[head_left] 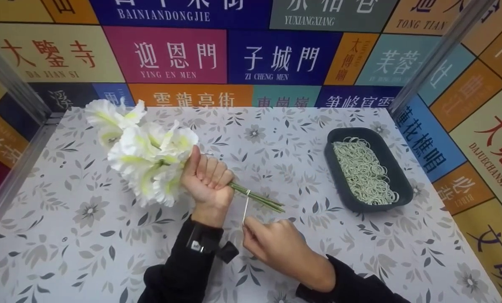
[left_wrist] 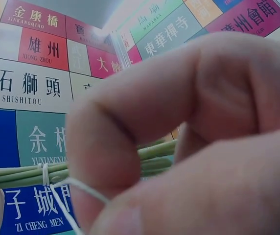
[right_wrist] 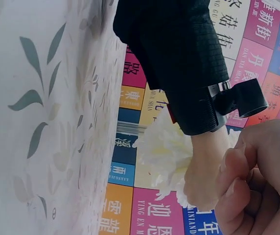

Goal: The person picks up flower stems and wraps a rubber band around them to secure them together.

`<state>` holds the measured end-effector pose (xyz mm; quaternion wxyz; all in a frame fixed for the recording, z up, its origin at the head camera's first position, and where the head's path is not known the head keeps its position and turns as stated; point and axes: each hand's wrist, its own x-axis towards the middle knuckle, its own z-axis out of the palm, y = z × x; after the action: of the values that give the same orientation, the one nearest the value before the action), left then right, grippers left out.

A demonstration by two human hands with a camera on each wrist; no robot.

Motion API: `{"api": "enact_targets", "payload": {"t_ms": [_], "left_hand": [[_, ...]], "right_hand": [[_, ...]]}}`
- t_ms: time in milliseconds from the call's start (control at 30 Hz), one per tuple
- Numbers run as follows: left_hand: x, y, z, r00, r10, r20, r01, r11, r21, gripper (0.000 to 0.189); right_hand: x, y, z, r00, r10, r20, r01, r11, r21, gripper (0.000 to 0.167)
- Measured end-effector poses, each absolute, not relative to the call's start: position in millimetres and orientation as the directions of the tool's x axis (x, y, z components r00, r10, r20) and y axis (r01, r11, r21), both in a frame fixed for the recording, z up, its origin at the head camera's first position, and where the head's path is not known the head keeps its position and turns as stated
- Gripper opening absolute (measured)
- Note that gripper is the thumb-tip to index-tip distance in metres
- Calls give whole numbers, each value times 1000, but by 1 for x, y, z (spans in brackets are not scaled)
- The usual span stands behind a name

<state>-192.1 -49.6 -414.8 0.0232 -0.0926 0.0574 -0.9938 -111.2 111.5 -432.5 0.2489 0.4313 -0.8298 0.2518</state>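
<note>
My left hand (head_left: 209, 179) grips a bunch of green stems (head_left: 261, 198), fingers curled round them just below the blooms. White artificial flowers (head_left: 150, 151) with yellow-green centres spread to the left of that hand. A thin pale rubber band (head_left: 246, 208) is looped on the stems below the left hand and stretched toward me. My right hand (head_left: 278, 246) pinches its near end between thumb and forefinger. In the left wrist view the band (left_wrist: 45, 174) circles the stems (left_wrist: 22, 175), with the right hand (left_wrist: 194, 122) large in front. The right wrist view shows the right hand's curled fingers (right_wrist: 235, 196).
A dark grey tray (head_left: 403, 185) at the right holds many pale rubber bands (head_left: 362, 172). A leaf-patterned cloth (head_left: 83, 252) covers the table. Coloured panels with lettering (head_left: 167, 57) stand behind and at the sides, with metal posts (head_left: 438, 54) at the corners.
</note>
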Motion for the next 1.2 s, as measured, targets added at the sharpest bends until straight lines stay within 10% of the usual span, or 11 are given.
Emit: {"api": "enact_targets", "payload": {"t_ms": [1200], "left_hand": [[-192, -47, -417, -971, -24, 239, 18, -999, -29, 53]], "right_hand": [[-131, 162, -388, -581, -509, 636, -803, 488, -343, 22]]}}
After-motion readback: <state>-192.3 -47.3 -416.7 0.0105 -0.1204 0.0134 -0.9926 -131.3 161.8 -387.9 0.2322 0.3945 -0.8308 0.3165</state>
